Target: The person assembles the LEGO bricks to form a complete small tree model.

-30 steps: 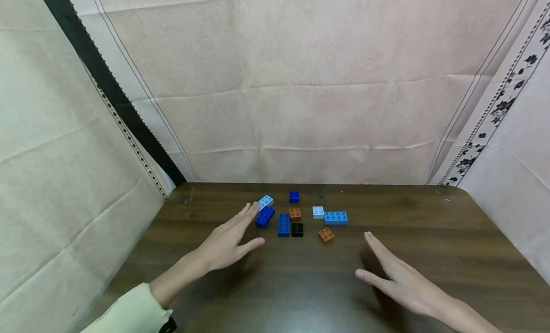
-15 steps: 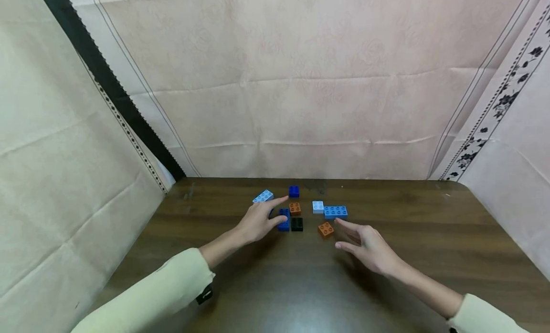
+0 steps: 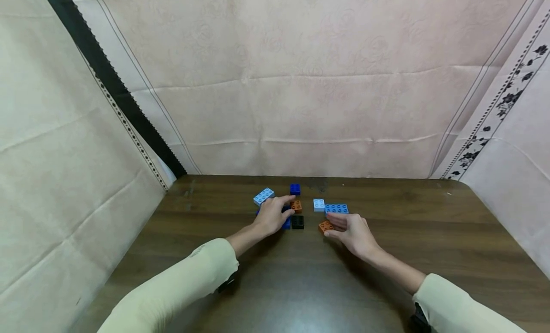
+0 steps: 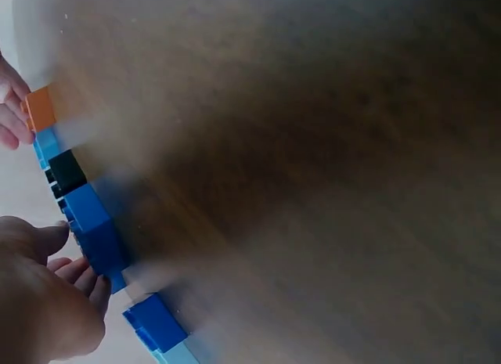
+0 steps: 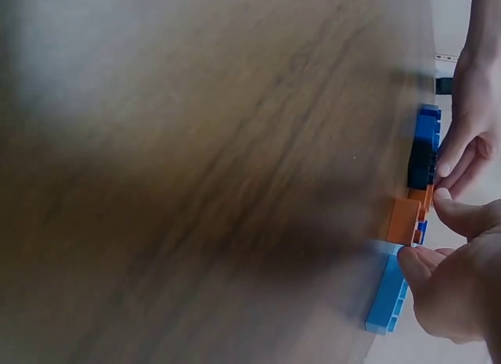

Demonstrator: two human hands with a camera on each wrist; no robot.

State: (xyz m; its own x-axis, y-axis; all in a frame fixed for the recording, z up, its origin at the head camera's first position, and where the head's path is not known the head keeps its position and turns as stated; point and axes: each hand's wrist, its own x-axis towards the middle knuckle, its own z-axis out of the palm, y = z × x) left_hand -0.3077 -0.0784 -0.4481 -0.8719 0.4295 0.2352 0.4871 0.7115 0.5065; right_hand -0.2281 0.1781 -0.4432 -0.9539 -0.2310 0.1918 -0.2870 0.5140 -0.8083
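Note:
In the head view my left hand (image 3: pixel 271 215) reaches over the left cluster of bricks. Its thumb and forefinger are spread beside a small orange brick (image 3: pixel 296 206), apart from each other. A blue brick (image 3: pixel 286 223) and a dark blue one lie partly hidden under that hand. My right hand (image 3: pixel 354 232) has its thumb and fingers on either side of another orange brick (image 3: pixel 325 227). In the right wrist view, that orange brick (image 5: pixel 403 221) sits between thumb and fingertips, with no firm pinch visible. A black brick (image 3: pixel 297 222) stands between the hands.
A light blue brick (image 3: pixel 264 196) lies behind the left hand, and a dark blue brick (image 3: pixel 294 189) at the back. A pale blue brick (image 3: pixel 319 205) adjoins a longer blue brick (image 3: pixel 336 209). Cloth (image 3: pixel 301 94) hangs behind the wooden table (image 3: pixel 275 285).
Both hands have moved inward and forward to the bricks. The left hand now covers part of the left cluster; the right has come around the front orange brick. The bricks look unmoved.

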